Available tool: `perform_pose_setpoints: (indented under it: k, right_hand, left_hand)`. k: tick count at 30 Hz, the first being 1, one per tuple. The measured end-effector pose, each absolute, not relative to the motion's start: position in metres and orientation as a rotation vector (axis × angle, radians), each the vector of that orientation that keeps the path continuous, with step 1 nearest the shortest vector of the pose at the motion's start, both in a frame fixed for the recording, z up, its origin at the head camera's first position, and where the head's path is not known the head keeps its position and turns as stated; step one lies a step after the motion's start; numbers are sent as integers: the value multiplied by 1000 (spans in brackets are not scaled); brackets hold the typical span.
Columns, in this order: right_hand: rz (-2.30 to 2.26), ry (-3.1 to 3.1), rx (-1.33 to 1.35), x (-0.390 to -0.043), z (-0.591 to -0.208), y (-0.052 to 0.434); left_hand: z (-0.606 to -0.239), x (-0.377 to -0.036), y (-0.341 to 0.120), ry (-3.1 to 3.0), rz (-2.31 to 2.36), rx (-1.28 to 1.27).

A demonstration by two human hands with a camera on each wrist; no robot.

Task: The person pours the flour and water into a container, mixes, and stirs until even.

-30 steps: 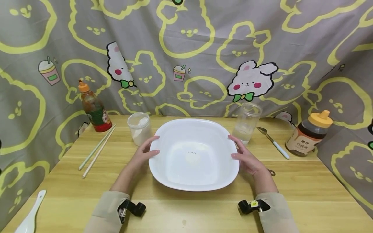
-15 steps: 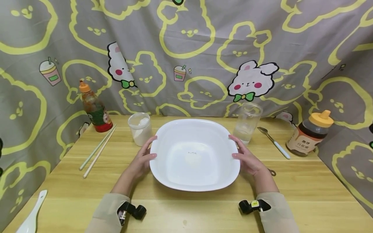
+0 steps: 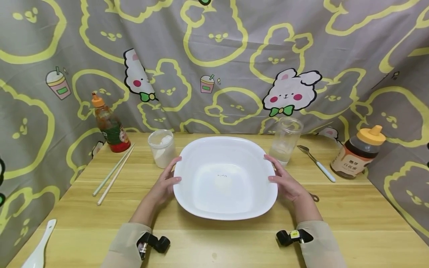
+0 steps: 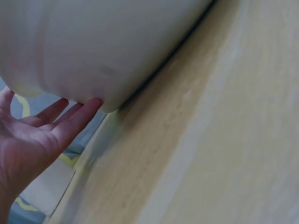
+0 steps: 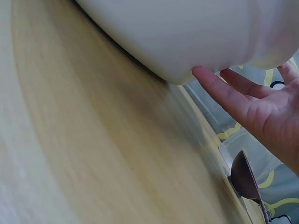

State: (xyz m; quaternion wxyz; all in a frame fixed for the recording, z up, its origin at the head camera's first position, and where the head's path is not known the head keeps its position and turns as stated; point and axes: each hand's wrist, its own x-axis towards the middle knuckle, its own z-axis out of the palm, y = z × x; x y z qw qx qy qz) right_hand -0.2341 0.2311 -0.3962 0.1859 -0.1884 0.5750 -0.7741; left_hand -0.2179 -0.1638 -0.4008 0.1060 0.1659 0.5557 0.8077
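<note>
Desk [image 3: 335, 208] layout unchanged over the last second: white bowl [image 3: 225, 178] stays centred between both hands, left hand [image 3: 165, 183] and right hand [image 3: 285, 182] fingers straight, apart, pressing its sides, no lift.

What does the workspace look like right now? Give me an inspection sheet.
Surface: wooden table, no spills seen.
Job's things: white bowl, empty, at table centre.
Clutter: sauce bottle, chopsticks, cup of white powder, clear cup, metal spoon, honey bottle, white spoon.
Hands: left hand and right hand press straight fingers against the bowl's sides.
Cables: nothing seen.
Surroundings: grey bunny-print curtain around the table.
</note>
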Motion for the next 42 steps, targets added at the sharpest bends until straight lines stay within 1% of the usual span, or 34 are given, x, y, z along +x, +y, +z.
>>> perform_pose_setpoints:
  k: [16,21,22,25,28,30,32,37,42]
  right_hand:
    - [-2195,1596,-507,-235,-389,227]
    - [-2253,1897,-459,-236,-379,228]
    - [-2306,1949,-456,-241,-381,231]
    - [-2356,2298,-333,-250,-376,237]
    - [-2395,2576,-86,-265,-377,244]
    - [-2339,2754,126,-273,-376,245]
    - [-2286,2859,242,-276,-373,243]
    - [-2119,2971,317,-274,-364,233]
    - [-2039,2945,354,-285,-375,237]
  left_hand:
    - [-401,-217,-167,1660,2386,477]
    - [-401,-217,-167,1660,2380,493]
    - [-400,-217,-167,1662,2379,493]
    - [-400,-217,-166,1656,2382,486]
    - [-400,-217,-165,1654,2383,485]
    - [-400,-218,-165,1657,2385,486]
    - [-400,-218,-165,1662,2384,495]
    - [-401,-218,-165,1676,2370,515]
    - [-401,-217,-165,1687,2358,477]
